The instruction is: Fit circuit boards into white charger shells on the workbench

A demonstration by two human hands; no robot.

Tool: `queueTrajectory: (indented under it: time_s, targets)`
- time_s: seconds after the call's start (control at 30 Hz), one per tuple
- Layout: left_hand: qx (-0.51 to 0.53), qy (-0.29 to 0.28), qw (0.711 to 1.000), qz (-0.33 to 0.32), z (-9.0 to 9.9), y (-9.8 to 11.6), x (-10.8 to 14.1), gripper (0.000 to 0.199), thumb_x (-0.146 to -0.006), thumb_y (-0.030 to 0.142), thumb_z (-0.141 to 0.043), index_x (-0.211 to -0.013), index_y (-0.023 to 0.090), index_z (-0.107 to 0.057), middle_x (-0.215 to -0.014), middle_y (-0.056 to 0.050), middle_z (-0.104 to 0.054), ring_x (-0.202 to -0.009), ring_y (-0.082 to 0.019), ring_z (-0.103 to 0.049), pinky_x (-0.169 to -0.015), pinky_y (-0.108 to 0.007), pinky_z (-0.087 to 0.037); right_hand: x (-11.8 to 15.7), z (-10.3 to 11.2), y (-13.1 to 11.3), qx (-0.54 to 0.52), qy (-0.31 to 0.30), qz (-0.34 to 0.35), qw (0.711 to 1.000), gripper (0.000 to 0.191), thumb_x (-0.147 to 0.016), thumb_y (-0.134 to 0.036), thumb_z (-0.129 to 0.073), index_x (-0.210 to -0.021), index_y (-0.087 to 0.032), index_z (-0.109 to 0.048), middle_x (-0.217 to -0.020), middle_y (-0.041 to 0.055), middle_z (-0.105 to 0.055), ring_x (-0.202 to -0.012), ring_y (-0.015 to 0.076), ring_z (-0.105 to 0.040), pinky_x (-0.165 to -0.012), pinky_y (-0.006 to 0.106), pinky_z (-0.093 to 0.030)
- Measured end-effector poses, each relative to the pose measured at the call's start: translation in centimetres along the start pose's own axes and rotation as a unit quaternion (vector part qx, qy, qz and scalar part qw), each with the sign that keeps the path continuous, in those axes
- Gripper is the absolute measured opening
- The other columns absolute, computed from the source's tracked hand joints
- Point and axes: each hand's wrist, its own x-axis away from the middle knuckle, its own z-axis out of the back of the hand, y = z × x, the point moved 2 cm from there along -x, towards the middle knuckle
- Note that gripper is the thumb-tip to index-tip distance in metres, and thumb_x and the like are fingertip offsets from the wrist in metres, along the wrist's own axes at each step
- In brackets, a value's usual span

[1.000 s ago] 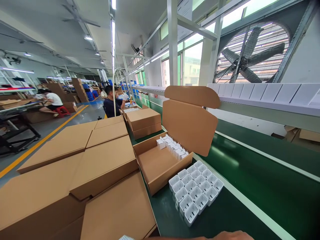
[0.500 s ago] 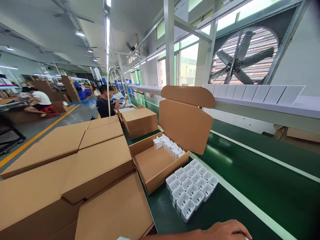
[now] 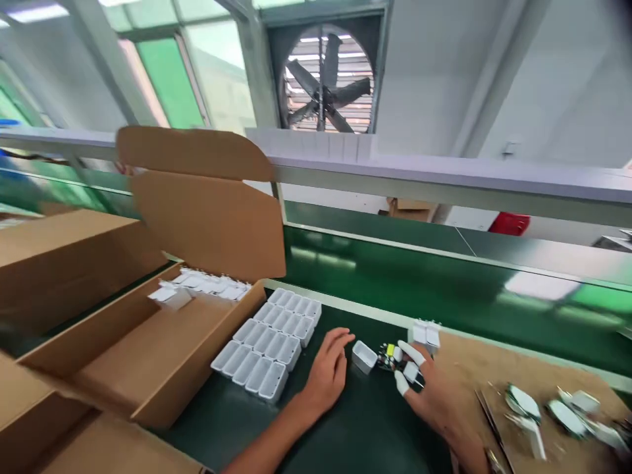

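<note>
While the right hand (image 3: 405, 368) pinches a small circuit board (image 3: 390, 356) between its white-covered thumb and forefinger, the left hand (image 3: 326, 372) lies palm down, low over the dark green worktop (image 3: 345, 434), its grip released and its fingers loosely bent. A single white cup (image 3: 364, 357) sits between the two hands, its open side up, near the left fingertips and just beside the left end of the circuit board. The board carries a yellow part and several other small components.

To the left of the left hand, a block of white cups (image 3: 269, 342) stands in close rows on the worktop, open sides up. Beside it is an open carton (image 3: 207, 355) with its lid (image 3: 212, 217) raised; white pieces (image 3: 212, 284) line the far side inside, and much of its floor shows bare. A closed carton (image 3: 74, 263) is farther left.

Just beyond the right hand are two white blocks (image 3: 425, 334), side by side. A brown sheet (image 3: 469, 368) covers the right part of the worktop, bearing slim dark tools (image 3: 494, 428) and several white-and-green parts (image 3: 523, 403), blurred in places. Behind everything run a pale shelf (image 3: 444, 172) and, set in the wall, a large fan (image 3: 323, 92).
</note>
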Motion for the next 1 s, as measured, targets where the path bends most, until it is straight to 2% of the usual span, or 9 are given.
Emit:
queueTrajectory:
  time_s: [0.03, 0.1, 0.2, 0.33, 0.43, 0.53, 0.67, 0.83, 1.0]
  targets:
    - [-0.005, -0.019, 1.0, 0.017, -0.2, -0.1, 0.0, 0.037, -0.104, 0.031, -0.044, -0.138, 0.023, -0.056, -0.141, -0.014, -0.054, -0.129, -0.026, -0.058, -0.109, -0.048, -0.052, 0.4, -0.4, 0.4, 0.0, -0.017, -0.012, 1.0, 0.055, -0.085, -0.016, -0.061, -0.139, -0.027, -0.058, -0.116, 0.0086, -0.072, -0.088, 0.0259, -0.074, -0.073, 0.038, -0.065]
    - [-0.021, -0.061, 0.996, 0.06, -1.0, -0.2, 0.1, 0.059, -0.096, 0.041, -0.062, -0.148, 0.023, -0.043, -0.145, -0.015, -0.048, -0.127, -0.028, -0.058, -0.106, -0.05, -0.054, 1.1, -1.1, 0.8, 0.0, -0.042, -0.021, 0.999, 0.057, -0.086, -0.015, -0.057, -0.143, -0.024, -0.053, -0.122, 0.0107, -0.07, -0.096, 0.0256, -0.074, -0.079, 0.039, -0.066]
    - [-0.058, -0.113, 0.986, 0.104, -2.4, -0.3, 0.1, 0.088, -0.079, 0.046, -0.08, -0.152, 0.023, -0.037, -0.14, -0.014, -0.049, -0.125, -0.031, -0.058, -0.106, -0.053, -0.053, 1.6, -1.3, 1.0, 0.007, -0.056, -0.024, 0.998, 0.059, -0.087, -0.014, -0.057, -0.145, -0.023, -0.049, -0.126, 0.012, -0.068, -0.105, 0.026, -0.072, -0.088, 0.041, -0.065]
    - [-0.085, -0.137, 0.982, 0.095, -3.8, -0.5, -0.8, 0.079, -0.082, 0.035, -0.074, -0.151, 0.02, -0.039, -0.128, -0.012, -0.057, -0.121, -0.031, -0.061, -0.106, -0.053, -0.052, 2.0, -1.3, 1.2, 0.008, -0.066, -0.033, 0.997, 0.062, -0.088, -0.013, -0.055, -0.148, -0.021, -0.044, -0.127, 0.0136, -0.066, -0.103, 0.0263, -0.071, -0.087, 0.043, -0.064]
    - [-0.058, -0.159, 0.983, 0.077, -4.7, -0.9, -1.3, 0.074, -0.086, 0.028, -0.066, -0.153, 0.018, -0.035, -0.131, -0.013, -0.059, -0.123, -0.029, -0.061, -0.109, -0.052, -0.049, 2.4, -1.7, 1.5, 0.031, -0.107, -0.052, 0.992, 0.065, -0.087, -0.011, -0.055, -0.15, -0.02, -0.044, -0.127, 0.0143, -0.067, -0.093, 0.0263, -0.071, -0.081, 0.044, -0.064]
    - [-0.031, -0.162, 0.982, 0.092, -5.1, -1.5, -1.2, 0.079, -0.086, 0.033, -0.069, -0.155, 0.021, -0.032, -0.143, -0.015, -0.055, -0.132, -0.032, -0.057, -0.114, -0.054, -0.046, 2.7, -1.9, 1.7, 0.044, -0.131, -0.067, 0.988, 0.069, -0.086, -0.011, -0.056, -0.152, -0.02, -0.042, -0.126, 0.0141, -0.068, -0.095, 0.0278, -0.071, -0.082, 0.046, -0.064]
    - [-0.01, -0.154, 0.98, 0.125, -5.1, -2.2, -0.7, 0.079, -0.086, 0.038, -0.072, -0.153, 0.024, -0.033, -0.139, -0.012, -0.06, -0.128, -0.03, -0.061, -0.112, -0.053, -0.048, 2.5, -1.9, 1.9, 0.038, -0.106, -0.059, 0.992, 0.072, -0.086, -0.01, -0.056, -0.155, -0.022, -0.037, -0.127, 0.0138, -0.067, -0.1, 0.0282, -0.071, -0.085, 0.047, -0.064]
    - [0.016, -0.151, 0.987, 0.048, -4.4, -1.9, -0.4, 0.07, -0.094, 0.03, -0.061, -0.156, 0.025, -0.029, -0.146, -0.013, -0.057, -0.131, -0.028, -0.059, -0.113, -0.052, -0.049, 2.1, -1.1, 1.0, -0.002, -0.018, -0.057, 0.998, 0.067, -0.092, -0.011, -0.055, -0.154, -0.028, -0.036, -0.13, 0.0126, -0.064, -0.115, 0.0272, -0.067, -0.094, 0.046, -0.062]
    - [0.003, -0.163, 0.986, -0.017, -4.2, -1.3, -0.5, 0.068, -0.096, 0.019, -0.055, -0.157, 0.027, -0.027, -0.151, -0.013, -0.053, -0.14, -0.029, -0.051, -0.117, -0.054, -0.045, 1.8, -0.9, -1.0, -0.078, -0.031, -0.026, 0.996, 0.072, -0.092, -0.011, -0.058, -0.158, -0.026, -0.033, -0.134, 0.0144, -0.063, -0.112, 0.0255, -0.068, -0.092, 0.044, -0.063]
